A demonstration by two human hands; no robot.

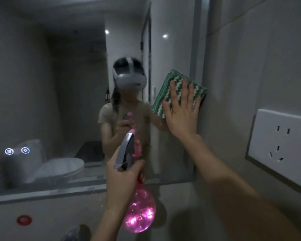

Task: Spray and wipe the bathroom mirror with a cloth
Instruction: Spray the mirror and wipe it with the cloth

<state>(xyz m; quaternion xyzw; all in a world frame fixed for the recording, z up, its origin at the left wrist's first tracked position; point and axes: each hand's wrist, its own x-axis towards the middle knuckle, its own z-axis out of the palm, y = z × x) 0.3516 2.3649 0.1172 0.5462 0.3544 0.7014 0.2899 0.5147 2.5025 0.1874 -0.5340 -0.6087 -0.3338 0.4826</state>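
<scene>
Right hand (181,110) pressed the folded cloth (179,89) flat on the mirror (59,101) at its right edge, fingers straight and spread. Left hand (123,178) gripped the pink spray bottle (139,211) by its neck (fingers wrapped round). Cloth looked soft, light; palm pressure prob. suits it.

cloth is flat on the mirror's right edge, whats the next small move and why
Probably slide the cloth leftward across the mirror. The right hand presses it flat at the right edge, so nearly all the glass lies to its left, hazy in places. The left hand grips the pink spray bottle, aimed at the glass, clear of that path.
</scene>
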